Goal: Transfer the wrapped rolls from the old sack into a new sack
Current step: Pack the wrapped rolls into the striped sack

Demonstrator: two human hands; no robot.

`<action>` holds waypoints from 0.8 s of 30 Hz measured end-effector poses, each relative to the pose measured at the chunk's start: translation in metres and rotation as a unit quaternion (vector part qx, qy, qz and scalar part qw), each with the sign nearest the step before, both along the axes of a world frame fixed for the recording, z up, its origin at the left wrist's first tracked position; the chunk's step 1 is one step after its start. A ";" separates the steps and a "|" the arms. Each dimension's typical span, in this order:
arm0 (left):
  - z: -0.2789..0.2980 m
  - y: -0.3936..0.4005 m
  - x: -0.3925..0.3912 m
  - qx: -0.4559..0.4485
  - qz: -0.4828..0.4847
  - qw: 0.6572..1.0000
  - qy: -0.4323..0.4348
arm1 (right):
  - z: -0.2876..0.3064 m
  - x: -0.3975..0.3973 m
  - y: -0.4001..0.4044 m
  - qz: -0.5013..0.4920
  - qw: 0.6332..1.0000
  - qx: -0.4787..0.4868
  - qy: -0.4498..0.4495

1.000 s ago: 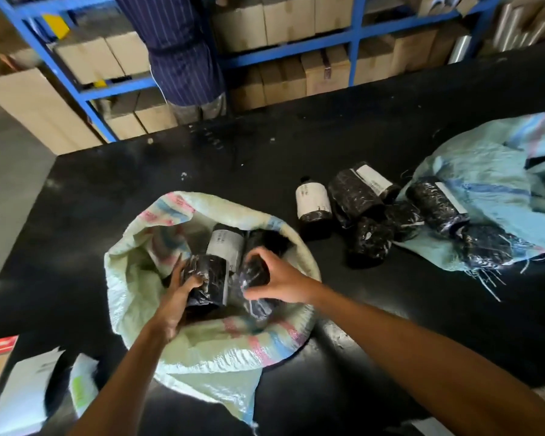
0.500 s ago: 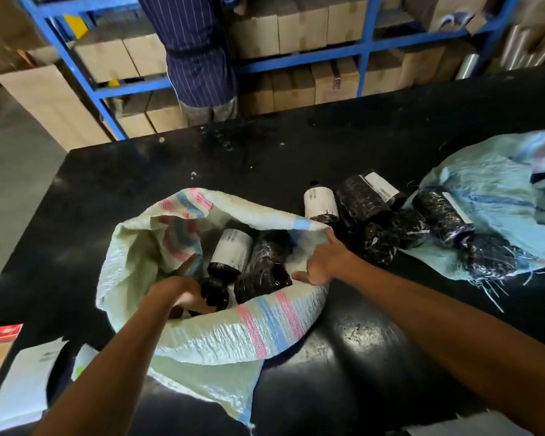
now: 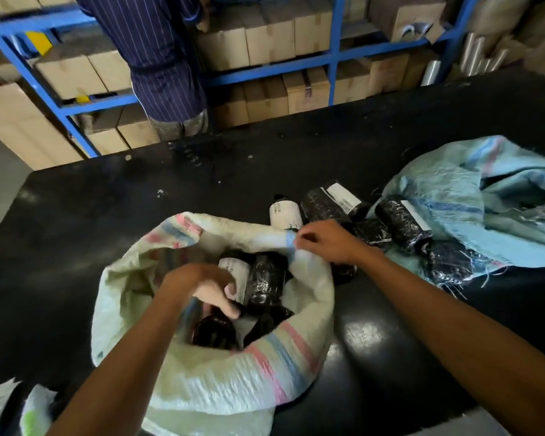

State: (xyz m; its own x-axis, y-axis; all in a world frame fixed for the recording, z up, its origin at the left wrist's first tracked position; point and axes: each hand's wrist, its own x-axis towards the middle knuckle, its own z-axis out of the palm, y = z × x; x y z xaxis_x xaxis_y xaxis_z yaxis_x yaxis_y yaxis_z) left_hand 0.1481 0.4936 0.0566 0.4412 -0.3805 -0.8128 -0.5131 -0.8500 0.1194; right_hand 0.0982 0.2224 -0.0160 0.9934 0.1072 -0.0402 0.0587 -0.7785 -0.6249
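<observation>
A white woven sack (image 3: 233, 376) with pink and blue stripes stands open on the black table (image 3: 76, 221). Black wrapped rolls (image 3: 265, 281) with white labels lie inside it. My left hand (image 3: 202, 287) reaches into the sack's mouth, fingers curled down over the rolls; whether it grips one is unclear. My right hand (image 3: 324, 243) pinches the sack's far right rim. A light blue sack (image 3: 447, 196) lies flat at the right, with several wrapped rolls (image 3: 400, 221) spilled from its mouth between the two sacks.
A person in a dark striped shirt (image 3: 161, 58) stands beyond the table at blue shelving (image 3: 334, 70) full of cardboard boxes. Papers (image 3: 0, 407) lie at the table's near left corner. A grey floor (image 3: 0, 190) shows at the left.
My right hand left the rolls inside the sack and moved to its right rim, gripping the fabric. My left hand let its roll down and stayed deep in the sack.
</observation>
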 end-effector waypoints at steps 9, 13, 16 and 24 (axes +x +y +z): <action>-0.048 -0.181 -0.008 -0.396 0.198 0.895 -0.048 | -0.079 -0.076 -0.160 -0.502 0.862 -0.070 -0.017; -0.107 -0.236 0.001 -0.240 0.207 0.943 -0.102 | -0.100 -0.117 -0.204 -0.595 0.797 -0.043 0.091; -0.128 -0.249 -0.008 -0.203 0.275 0.933 -0.113 | -0.115 -0.130 -0.222 -0.574 0.801 -0.037 0.168; -0.117 -0.256 -0.011 -0.233 0.268 0.935 0.000 | -0.105 -0.116 -0.204 -0.505 0.827 -0.137 0.205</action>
State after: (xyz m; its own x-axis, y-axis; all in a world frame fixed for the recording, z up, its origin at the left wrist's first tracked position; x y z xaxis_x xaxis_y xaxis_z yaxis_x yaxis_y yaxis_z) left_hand 0.1367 0.2377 -0.0600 0.6698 -0.4176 -0.6140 -0.0290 -0.8410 0.5403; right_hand -0.0180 0.0183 -0.1206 0.4676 -0.8380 -0.2813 -0.8812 -0.4172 -0.2221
